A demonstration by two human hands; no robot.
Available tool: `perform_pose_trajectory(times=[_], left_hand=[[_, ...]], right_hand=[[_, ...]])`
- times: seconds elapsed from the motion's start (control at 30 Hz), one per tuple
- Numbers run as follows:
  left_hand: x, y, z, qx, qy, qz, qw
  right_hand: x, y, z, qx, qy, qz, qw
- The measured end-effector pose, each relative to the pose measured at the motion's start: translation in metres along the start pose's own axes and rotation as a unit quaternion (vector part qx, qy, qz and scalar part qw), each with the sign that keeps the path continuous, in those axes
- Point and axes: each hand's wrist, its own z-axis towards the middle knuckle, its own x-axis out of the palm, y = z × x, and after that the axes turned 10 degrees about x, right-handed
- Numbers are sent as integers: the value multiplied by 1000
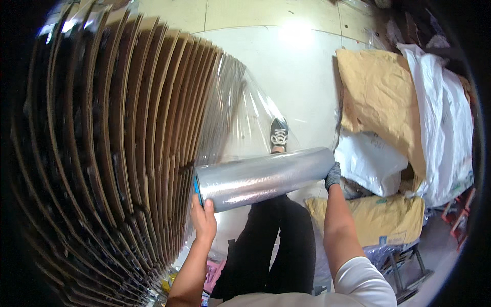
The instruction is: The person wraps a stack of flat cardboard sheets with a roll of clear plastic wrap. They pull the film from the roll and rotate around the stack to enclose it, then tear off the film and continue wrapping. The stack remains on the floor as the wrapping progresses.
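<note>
A large roll of clear stretch film lies crosswise in front of my legs, its right end a little higher in the picture. My left hand, bare, grips the left end, thumb on the film and the other fingers at the blue-edged core. At the opposite end my right hand, in a grey glove, holds the roll; its fingers are partly hidden. From the roll a sheet of unwound film stretches away to the far corner of a tall stack of folded brown cardboard on my left.
Brown paper sacks and white sacks are piled at the right. Nearer lies another tan sack, above a dark metal frame. My shoe stands on the pale tiled floor. Something pink sits by my left forearm.
</note>
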Motion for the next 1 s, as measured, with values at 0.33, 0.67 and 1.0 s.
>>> perform_pose_trajectory(times=[0.33,0.67,1.0], left_hand=[[-61,79,-155,28,49,-12,998],[-154,259,-275,101,64,-21,993],[-230,376,-375,141,66,-78,985]], right_hand=[[-130,-172,-100,-5,-58,35,998],[-160,-412,-178,-120,-60,-181,974],[-156,-616,-298,21,-63,223,973]])
